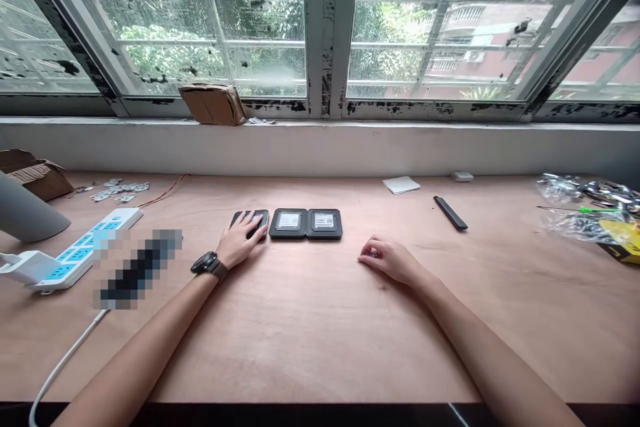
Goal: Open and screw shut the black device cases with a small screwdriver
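Observation:
My left hand (240, 240), wearing a dark wristwatch (209, 265), lies with spread fingers on top of a flat black case (263, 215), covering most of it. Just right of it, two similar square black cases lie side by side and touching: one in the middle (288, 235) and one on the right (325, 235). Both have a grey panel with a white label, too small to read. My right hand (390, 259) rests on the table farther right, thumb and fingers curled into a pinch. Something small may be between the fingertips, but I cannot make it out.
On the wooden table (300, 333), a white power strip (83, 250) and a blurred dark object (140, 270) lie left. At right are a black bar (450, 213), a folded white paper (401, 185) and plastic bags (580, 223). A cardboard box (213, 104) stands on the sill.

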The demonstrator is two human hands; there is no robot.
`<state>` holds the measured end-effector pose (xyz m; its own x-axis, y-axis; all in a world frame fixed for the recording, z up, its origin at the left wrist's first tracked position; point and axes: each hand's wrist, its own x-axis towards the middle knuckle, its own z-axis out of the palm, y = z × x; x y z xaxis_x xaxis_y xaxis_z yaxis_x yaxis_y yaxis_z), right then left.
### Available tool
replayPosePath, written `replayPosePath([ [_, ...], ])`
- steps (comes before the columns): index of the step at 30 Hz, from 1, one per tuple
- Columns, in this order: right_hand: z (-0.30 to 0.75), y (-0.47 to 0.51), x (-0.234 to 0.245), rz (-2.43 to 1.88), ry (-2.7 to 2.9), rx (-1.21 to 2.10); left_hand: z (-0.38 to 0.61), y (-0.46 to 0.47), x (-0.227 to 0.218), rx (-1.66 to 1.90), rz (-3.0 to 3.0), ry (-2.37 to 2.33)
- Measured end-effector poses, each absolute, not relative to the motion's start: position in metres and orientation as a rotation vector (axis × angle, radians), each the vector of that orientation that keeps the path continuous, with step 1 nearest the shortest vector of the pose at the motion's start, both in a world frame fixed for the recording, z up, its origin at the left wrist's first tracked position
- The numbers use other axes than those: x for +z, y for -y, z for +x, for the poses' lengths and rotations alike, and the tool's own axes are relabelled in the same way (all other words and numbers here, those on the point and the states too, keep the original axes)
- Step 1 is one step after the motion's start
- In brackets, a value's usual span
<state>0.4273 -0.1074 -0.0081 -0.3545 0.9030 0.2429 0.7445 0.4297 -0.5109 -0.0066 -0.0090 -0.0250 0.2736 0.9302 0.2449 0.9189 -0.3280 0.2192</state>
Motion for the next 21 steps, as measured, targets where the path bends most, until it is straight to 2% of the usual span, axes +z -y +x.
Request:
replayPosePath([
  [5,0.431,0.106,-0.01,-1.405,2.187,0.436,0.004,-0.011,-0.028,0.608,2.515,-1.702],
  [21,0.422,0.114,0.0,-1.392,2.238,0.443,0.052,0.007,-0.029,0.66,2.536,-1.703],
])
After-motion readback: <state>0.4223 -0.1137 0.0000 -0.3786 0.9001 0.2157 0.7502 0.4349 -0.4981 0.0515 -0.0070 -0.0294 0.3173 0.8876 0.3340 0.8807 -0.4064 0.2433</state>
